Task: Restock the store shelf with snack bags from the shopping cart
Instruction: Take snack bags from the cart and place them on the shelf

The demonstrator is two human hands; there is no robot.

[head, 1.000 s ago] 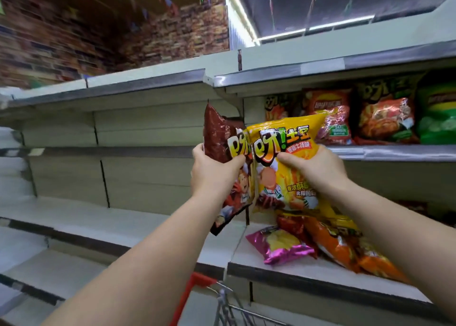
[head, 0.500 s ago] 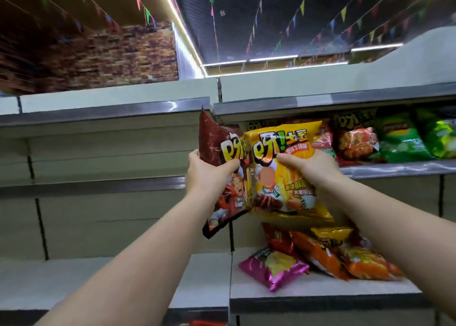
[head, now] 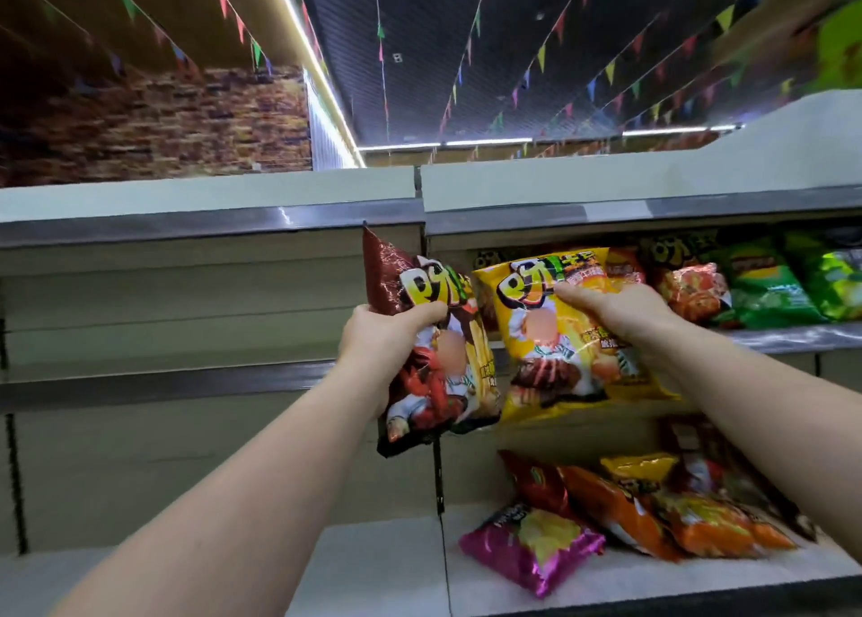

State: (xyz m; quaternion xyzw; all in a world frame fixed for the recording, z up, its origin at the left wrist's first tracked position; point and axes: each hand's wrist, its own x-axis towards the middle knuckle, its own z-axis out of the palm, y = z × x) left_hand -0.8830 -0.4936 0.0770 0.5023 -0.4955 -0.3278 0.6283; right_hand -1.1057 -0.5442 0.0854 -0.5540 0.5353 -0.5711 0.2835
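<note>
Shelving (head: 769, 339) at upper right carries stocked bags. Yellow snack bag (head: 555, 336), raised before it, is pinched by the right hand (head: 620, 306); dark red snack bag (head: 420, 346) is gripped by the left hand (head: 387, 336). Both probably light, air-filled, crushable, slick; hold at edges.

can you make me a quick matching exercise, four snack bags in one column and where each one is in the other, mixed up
Things:
1. dark red bag
2. yellow bag
3. pink bag
4. green bag

Places:
A. lying at the front of the lower shelf
B. gripped in the left hand
C. standing on the upper shelf, right of the hands
D. gripped in the right hand

Pairs: 1-B, 2-D, 3-A, 4-C
</note>
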